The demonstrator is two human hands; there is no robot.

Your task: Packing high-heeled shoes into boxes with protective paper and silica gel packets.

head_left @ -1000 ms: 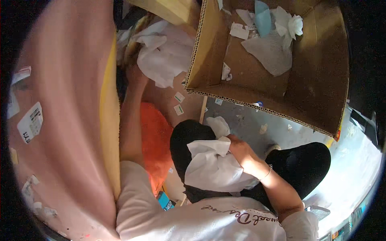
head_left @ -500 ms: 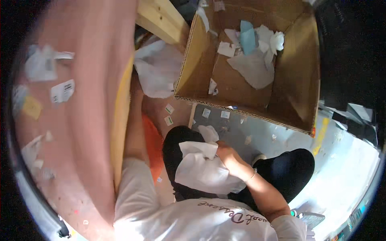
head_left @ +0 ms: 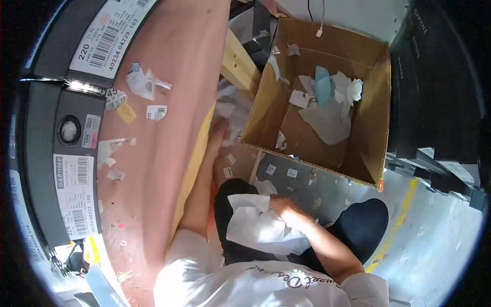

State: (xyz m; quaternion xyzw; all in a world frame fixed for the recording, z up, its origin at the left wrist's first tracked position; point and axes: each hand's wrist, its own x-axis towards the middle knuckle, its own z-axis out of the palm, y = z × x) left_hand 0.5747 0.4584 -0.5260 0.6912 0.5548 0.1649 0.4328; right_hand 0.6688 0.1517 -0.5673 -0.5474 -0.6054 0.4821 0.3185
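Note:
My right hand (head_left: pixel 281 207) is closed on crumpled white tissue paper (head_left: pixel 255 222), which lies across my lap over dark trousers. My left arm reaches forward beside the table's edge, and my left hand (head_left: pixel 221 131) is at a translucent plastic bag (head_left: pixel 227 110) under the wooden beam. Its fingers are partly hidden and too unclear to read. In front of my knees stands a big open cardboard box (head_left: pixel 317 166) with white paper scraps (head_left: pixel 327 123) and a light blue piece (head_left: pixel 322 86) inside.
A pink-covered table (head_left: pixel 153 179) on my left carries loose stickers (head_left: pixel 156 112) and stacked dark shoe boxes (head_left: pixel 76 138). Its wooden beam (head_left: pixel 238 64) juts toward the cardboard box. More black boxes (head_left: pixel 434 82) are piled at the right. Small labels (head_left: pixel 271 169) lie on the floor.
The view has swung left, bringing the shoe boxes on the table into sight. My left hand now shows at the bag. My right hand keeps its hold on the tissue paper.

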